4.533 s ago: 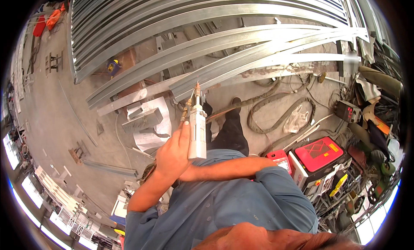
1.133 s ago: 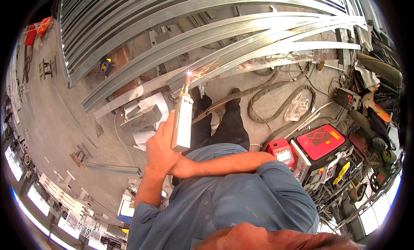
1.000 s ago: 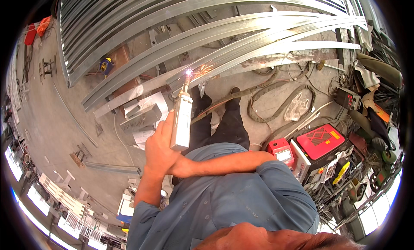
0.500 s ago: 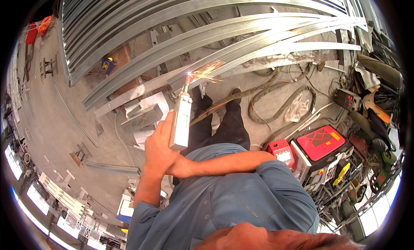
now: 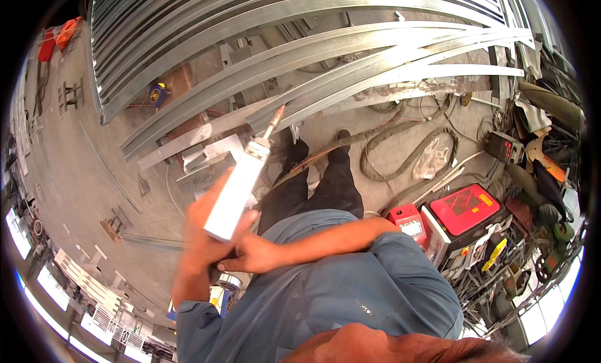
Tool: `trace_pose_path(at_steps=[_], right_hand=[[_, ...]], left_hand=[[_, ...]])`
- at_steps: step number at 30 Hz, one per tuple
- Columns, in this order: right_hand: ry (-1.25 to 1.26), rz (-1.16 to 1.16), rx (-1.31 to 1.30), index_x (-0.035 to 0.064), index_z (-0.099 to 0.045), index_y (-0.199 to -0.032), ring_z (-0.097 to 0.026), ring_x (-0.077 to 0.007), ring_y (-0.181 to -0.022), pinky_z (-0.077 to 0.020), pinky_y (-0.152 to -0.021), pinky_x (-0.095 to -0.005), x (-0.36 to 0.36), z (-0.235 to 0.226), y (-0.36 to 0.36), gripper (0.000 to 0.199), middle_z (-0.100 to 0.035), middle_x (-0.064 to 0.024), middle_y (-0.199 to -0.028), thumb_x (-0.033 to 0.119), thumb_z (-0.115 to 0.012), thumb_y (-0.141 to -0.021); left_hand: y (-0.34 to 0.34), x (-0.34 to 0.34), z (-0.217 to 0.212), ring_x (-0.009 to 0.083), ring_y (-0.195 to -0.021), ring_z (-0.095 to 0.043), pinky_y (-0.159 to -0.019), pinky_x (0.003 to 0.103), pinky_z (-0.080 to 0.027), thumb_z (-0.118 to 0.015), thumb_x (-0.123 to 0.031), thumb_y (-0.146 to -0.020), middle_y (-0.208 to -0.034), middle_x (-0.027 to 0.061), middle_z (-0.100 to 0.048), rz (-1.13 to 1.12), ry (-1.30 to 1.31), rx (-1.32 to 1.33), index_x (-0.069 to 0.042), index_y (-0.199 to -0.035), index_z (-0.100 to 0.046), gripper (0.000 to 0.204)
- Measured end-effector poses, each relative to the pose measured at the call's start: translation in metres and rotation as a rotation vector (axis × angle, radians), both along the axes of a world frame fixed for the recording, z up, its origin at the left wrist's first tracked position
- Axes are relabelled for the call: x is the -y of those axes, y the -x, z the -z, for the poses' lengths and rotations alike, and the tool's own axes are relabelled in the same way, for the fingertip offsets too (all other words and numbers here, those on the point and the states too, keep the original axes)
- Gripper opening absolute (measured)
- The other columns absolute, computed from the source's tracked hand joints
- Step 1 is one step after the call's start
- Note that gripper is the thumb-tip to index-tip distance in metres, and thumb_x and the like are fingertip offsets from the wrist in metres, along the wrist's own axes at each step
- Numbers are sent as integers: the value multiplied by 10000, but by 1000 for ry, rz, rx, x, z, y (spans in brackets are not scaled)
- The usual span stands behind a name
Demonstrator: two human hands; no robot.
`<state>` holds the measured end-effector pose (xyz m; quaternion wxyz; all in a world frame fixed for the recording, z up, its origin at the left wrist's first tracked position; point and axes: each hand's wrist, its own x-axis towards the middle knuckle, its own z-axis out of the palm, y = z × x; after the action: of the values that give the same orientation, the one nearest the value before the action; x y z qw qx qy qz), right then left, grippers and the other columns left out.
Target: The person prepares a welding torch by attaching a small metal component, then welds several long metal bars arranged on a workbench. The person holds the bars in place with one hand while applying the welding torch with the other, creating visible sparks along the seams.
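Note:
My left hand [image 5: 201, 228], slightly blurred, is closed around a white, boxy handheld welding gun [image 5: 236, 191]. Its copper-coloured nozzle points away from me, with the tip at the near end of a galvanized steel tube [image 5: 325, 93]; whether they touch I cannot tell. No sparks show there. My right arm crosses my body, bringing my right hand [image 5: 255, 253] beside the left wrist, below the gun's rear end. Its fingers are curled closed, and what they hold is hidden. White papers [image 5: 228, 145] lie beneath the gun.
Long steel tubes [image 5: 250, 21] lie side by side across the far area. A blue tape measure [image 5: 156, 95] sits to their left. Cables and a sleeved hose [image 5: 375, 169] loop over the floor near my feet. At right stand a red-topped machine [image 5: 466, 204] and a small red box [image 5: 407, 219].
The sparks at the nozzle are gone. My left hand has drawn the gun toward me and tilted it, its rear now farther left. My right hand has shifted slightly down.

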<state>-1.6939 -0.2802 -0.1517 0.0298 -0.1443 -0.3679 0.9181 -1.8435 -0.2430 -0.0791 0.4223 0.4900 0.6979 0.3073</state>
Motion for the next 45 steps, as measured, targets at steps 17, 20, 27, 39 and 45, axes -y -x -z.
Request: trace_pose_path(at_steps=[17, 20, 27, 39, 45], right_hand=[[431, 101, 66, -14, -586, -1068, -600, -105, -758, -509, -669, -289, -42, -11, 103, 215, -646, -33, -846, 156, -694, -992], [432, 109, 88, -17, -578, -1077, -606, -107, -744, -508, -639, -280, -47, -4, 108, 247, -646, -38, -838, 189, -691, -1003], [467, 120, 129, 4, -585, -1131, -646, -105, -809, -522, -681, -265, -63, 4, 118, 307, -676, -30, -889, 255, -706, -1002], [464, 96, 125, 7, -593, -1134, -661, -102, -845, -542, -724, -263, -69, 10, 124, 294, -689, -28, -911, 256, -691, -1013], [486, 99, 96, 10, -598, -1139, -661, -99, -852, -543, -730, -263, -72, 11, 126, 290, -693, -23, -915, 254, -692, -1013]], left_hand=[[89, -95, 12, 105, -829, -637, -650, 289, -547, -868, -206, -836, -1060, 59, -717, 30, 519, 453, 11, -1317, -615, 585], [91, -103, 26, 104, -803, -635, -619, 291, -545, -865, -213, -837, -1040, 56, -715, 55, 479, 472, 1, -1325, -608, 592], [98, -127, 38, 111, -783, -637, -608, 294, -544, -837, -194, -856, -1032, 58, -715, 102, 560, 529, -15, -1332, -615, 554], [101, -137, 41, 96, -729, -614, -611, 283, -538, -831, -174, -859, -1006, 49, -704, 166, 587, 513, -17, -1333, -618, 543], [101, -141, 39, 93, -709, -598, -605, 285, -526, -840, -186, -852, -999, 46, -703, 195, 598, 469, -16, -1328, -626, 549]])
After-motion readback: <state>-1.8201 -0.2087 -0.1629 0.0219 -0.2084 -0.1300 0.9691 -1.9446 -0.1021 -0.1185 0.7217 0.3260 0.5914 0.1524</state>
